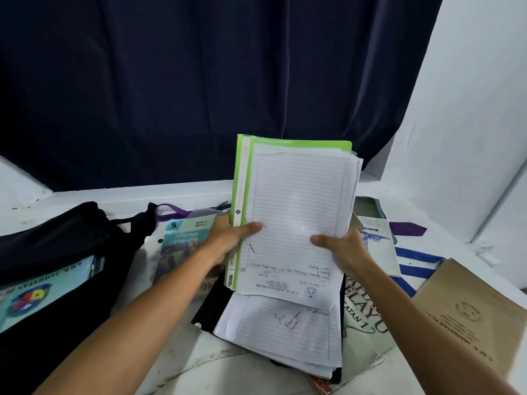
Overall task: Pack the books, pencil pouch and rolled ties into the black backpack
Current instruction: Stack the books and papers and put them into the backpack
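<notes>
A green folder with a thick sheaf of lined paper [296, 201] is lifted upright over the table. My left hand [228, 238] grips its left edge, thumb on the front sheet. My right hand [339, 249] grips its right edge, thumb on the paper too. The black backpack [65, 246] lies at the left with a teal book showing in its opening. A teal textbook [182, 243] lies beside it. More lined sheets on a black folder [285, 332] sit under my hands. A purple tie [407, 228] lies flat at the right. No pencil pouch is visible.
A brown exercise book [473, 317] lies at the right front, a white book [382, 252] and a large-lettered book [362, 315] beside the sheets. A purple strap [174, 210] lies behind the textbook. A dark curtain [199, 81] hangs behind the white table [242, 374].
</notes>
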A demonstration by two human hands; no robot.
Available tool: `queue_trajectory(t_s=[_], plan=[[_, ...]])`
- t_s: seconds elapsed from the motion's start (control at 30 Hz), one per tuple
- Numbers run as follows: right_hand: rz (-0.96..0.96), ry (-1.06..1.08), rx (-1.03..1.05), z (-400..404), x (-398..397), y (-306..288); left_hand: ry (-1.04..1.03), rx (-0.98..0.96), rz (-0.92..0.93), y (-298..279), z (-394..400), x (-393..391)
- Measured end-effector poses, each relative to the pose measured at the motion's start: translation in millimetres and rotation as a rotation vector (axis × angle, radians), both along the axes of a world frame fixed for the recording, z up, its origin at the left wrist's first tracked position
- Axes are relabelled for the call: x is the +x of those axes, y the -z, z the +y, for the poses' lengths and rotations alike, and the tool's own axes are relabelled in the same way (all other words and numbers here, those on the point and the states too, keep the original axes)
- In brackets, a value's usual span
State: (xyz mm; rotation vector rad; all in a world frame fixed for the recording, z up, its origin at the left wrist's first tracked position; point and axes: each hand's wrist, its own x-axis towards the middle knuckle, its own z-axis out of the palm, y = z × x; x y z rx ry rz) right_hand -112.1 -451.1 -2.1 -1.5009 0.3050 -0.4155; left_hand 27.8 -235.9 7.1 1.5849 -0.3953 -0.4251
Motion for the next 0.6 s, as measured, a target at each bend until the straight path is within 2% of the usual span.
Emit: queue_trajectory(t_s=[0.07, 0.13, 0.17, 0.23, 0.27, 0.33, 0.4, 0.53, 0.6], plan=[[-0.006, 0.042, 0.109, 5.0, 9.3, -4.1, -0.078, 0.073, -0.080, -11.0, 4.3, 6.0], [-0.015, 0.094, 0.239, 14.8, 20.2, -6.3, -0.288, 0.105, -0.138, -10.2, 13.5, 9.4], [-0.030, 0.097, 0.319, 20.7, 26.2, -5.7, -0.421, 0.061, -0.122, -3.6, 21.3, 8.9], [-0.054, 0.094, 0.508, 37.8, 35.4, -7.7, -0.594, -0.135, 0.031, 12.2, 37.3, -1.3], [-0.079, 0.090, 0.584, 47.8, 39.6, -9.6, -0.564, -0.249, 0.162, 19.8, 43.2, -9.0], [-0.095, 0.071, 0.676, 68.5, 49.1, -14.1, -0.312, -0.461, 0.360, 23.6, 49.9, -24.0], [-0.111, 0.071, 0.707, 87.7, 55.5, -17.1, -0.140, -0.589, 0.352, 16.3, 50.6, -35.2], [-0.160, 0.031, 0.611, 121.4, 53.9, -24.1, -0.267, -0.693, 0.222, 4.4, 60.9, -25.8], [-0.276, -0.048, 0.601, 124.0, 46.6, -38.2, -0.251, -0.746, 0.231, -0.3, 78.0, -17.9]])
